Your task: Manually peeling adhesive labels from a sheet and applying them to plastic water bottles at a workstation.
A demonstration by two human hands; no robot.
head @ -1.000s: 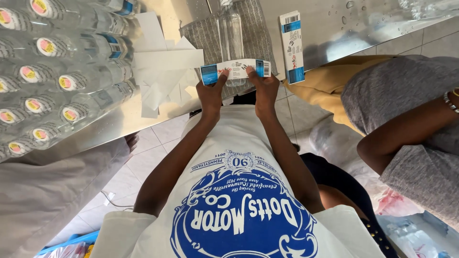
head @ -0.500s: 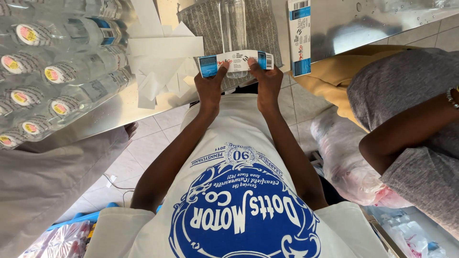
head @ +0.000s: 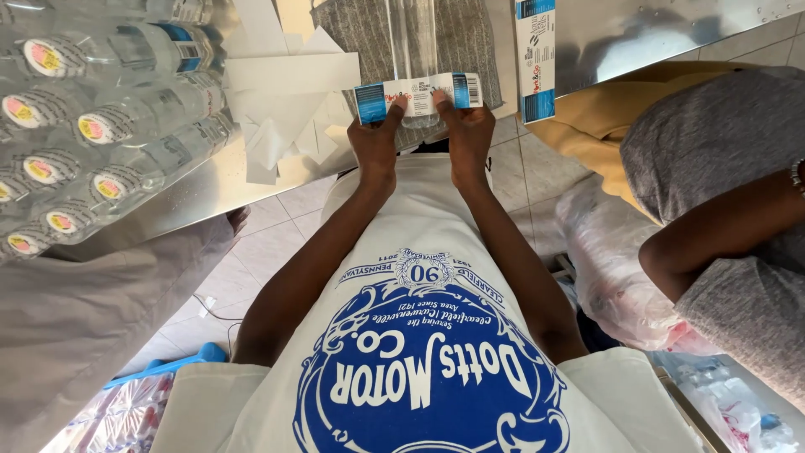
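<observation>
A clear plastic bottle (head: 411, 38) lies on a grey cloth (head: 465, 42) at the table's near edge, pointing away from me. Across its lower part stretches a white and blue paper label (head: 417, 91). My left hand (head: 376, 143) pinches the label's left end. Its right end is pinched by my right hand (head: 466, 138). Both thumbs press on the label over the bottle.
Many capped clear bottles (head: 92, 126) lie stacked on the metal table (head: 197, 189) at left, beside loose white paper strips (head: 285, 92). Another label (head: 535, 54) lies right of the cloth. A person in a grey top (head: 721, 184) sits at right; plastic bags (head: 612, 268) lie on the floor.
The label and both hands have shifted slightly up and away along the bottle. The view has tilted a little.
</observation>
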